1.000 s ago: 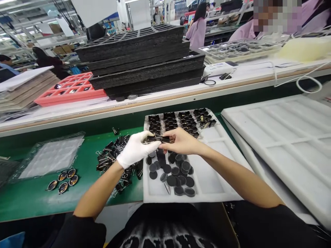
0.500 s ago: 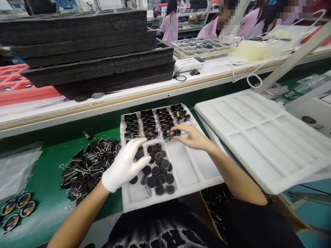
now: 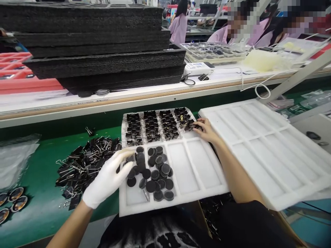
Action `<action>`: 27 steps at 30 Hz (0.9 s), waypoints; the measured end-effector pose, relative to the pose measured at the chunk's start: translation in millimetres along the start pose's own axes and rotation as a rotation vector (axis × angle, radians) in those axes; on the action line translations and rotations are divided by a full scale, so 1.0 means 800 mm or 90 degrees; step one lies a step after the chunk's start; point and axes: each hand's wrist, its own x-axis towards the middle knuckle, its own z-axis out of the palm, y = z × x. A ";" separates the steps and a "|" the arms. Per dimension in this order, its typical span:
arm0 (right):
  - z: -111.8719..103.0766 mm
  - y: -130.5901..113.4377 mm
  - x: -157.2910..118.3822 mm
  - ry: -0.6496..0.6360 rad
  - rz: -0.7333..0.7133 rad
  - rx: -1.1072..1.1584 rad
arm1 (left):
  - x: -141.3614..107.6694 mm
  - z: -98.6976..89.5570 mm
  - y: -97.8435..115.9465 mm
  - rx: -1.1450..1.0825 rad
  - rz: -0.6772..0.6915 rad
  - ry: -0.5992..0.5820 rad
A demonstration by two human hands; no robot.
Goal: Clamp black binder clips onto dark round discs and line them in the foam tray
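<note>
My left hand (image 3: pixel 110 175), in a white glove, hovers over the left edge of the white foam tray (image 3: pixel 184 198), its fingers apart beside the dark round discs (image 3: pixel 150 186). Nothing shows in its grasp. My bare right hand (image 3: pixel 206 130) is at the tray's upper right, its fingers around a black binder clip (image 3: pixel 197 126) at the end of the rightmost row. Rows of black clips (image 3: pixel 151 124) fill the tray's far half. Left of the tray lies a heap of black binder clips (image 3: pixel 82 165) on the green mat.
A second white foam tray (image 3: pixel 274 144) lies to the right. Stacked black foam (image 3: pixel 103 44) stands on the shelf (image 3: pixel 144 92) ahead. Round amber lenses (image 3: pixel 16 194) and a plastic bag (image 3: pixel 17 162) lie at left. People in pink sit beyond.
My right hand has moved right, from the middle rows to the rightmost row. My left hand has drawn back left and down, uncovering more discs. The view has shifted slightly.
</note>
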 end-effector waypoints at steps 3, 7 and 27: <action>-0.001 0.002 -0.001 -0.007 -0.005 -0.024 | -0.008 -0.005 -0.009 -0.003 -0.029 -0.002; 0.012 -0.007 -0.005 0.023 -0.009 -0.063 | -0.011 0.000 -0.019 0.001 -0.051 -0.017; 0.077 -0.227 -0.078 -0.269 -0.501 -0.033 | -0.235 -0.118 -0.295 0.413 -0.610 0.665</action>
